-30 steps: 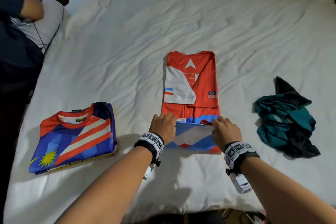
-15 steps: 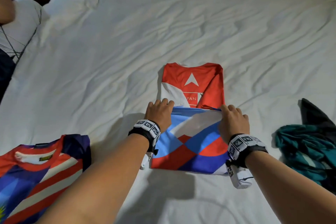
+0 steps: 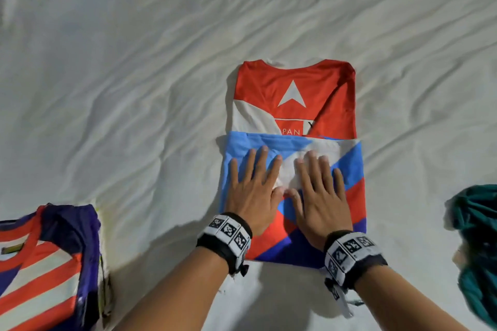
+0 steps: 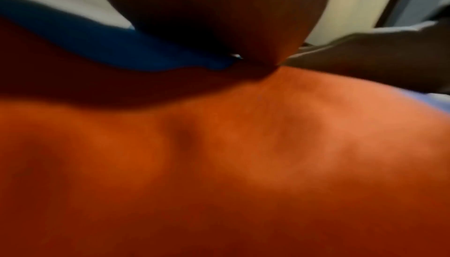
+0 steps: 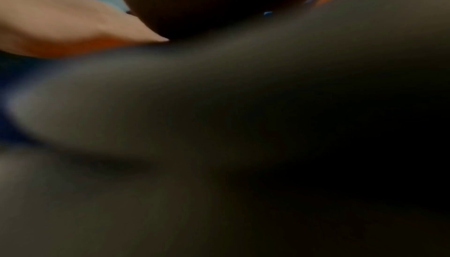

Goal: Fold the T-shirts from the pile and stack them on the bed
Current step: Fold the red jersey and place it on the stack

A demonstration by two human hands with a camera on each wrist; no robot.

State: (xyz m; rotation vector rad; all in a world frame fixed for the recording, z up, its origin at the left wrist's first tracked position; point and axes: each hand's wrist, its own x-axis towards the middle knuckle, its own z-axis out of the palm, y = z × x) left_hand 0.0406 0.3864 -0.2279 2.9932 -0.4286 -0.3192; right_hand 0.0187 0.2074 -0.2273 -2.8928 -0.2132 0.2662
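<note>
Lit brightly from above, casting arm shadows onto the bed (image 3: pixel 134 88); blurring at head-view edges; wrist views dim, defocused.

The T-shirt (image 3: pixel 294 94) in the middle of the white bed (image 3: pixel 134 62) is red at its far half with a white triangle, and light blue, white, red and dark blue blocks nearer. The folded shirt (image 3: pixel 48 263) at near left has red and white stripes with dark purple-blue. The garment (image 3: pixel 476 236) at right is teal.
</note>
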